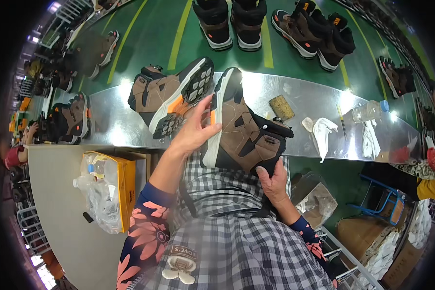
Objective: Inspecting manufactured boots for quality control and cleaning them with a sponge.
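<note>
A brown and black hiking boot is tipped on its side above the near edge of the metal bench, its toe pointing away from me. My left hand grips its pale sole, with fingers by the orange midsole patch and the thumb along the sole edge. My right hand holds the black heel and collar end from below, the thumb pressed on it. A matching boot lies on its side to the left on the bench, its black lugged outsole with an orange middle turned toward me.
On the metal bench to the right are a sponge block, white cloths, a thin yellow stick and a plastic bottle. Beyond, several boots stand on a green belt. A yellow box with plastic bottles sits left.
</note>
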{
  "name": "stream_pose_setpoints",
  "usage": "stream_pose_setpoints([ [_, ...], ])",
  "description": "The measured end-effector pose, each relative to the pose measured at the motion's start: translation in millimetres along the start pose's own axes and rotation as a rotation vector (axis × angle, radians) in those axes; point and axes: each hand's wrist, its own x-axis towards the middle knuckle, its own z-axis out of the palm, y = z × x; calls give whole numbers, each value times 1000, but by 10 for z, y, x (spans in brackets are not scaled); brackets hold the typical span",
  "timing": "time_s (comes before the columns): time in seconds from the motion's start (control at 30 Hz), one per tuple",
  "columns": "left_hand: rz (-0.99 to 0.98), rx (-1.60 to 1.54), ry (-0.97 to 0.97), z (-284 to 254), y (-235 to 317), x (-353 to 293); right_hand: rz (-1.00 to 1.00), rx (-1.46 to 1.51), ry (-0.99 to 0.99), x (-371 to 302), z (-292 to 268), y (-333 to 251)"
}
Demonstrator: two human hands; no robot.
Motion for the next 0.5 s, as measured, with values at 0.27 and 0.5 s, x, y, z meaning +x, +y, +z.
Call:
stream_pose_setpoints([
  [0.27, 6, -227, 40, 20, -53, -69, -47, -27, -5, 25, -28, -14],
  [0.5, 11, 97, 128, 40, -189, 34, -55, -68, 33, -2, -2, 61],
])
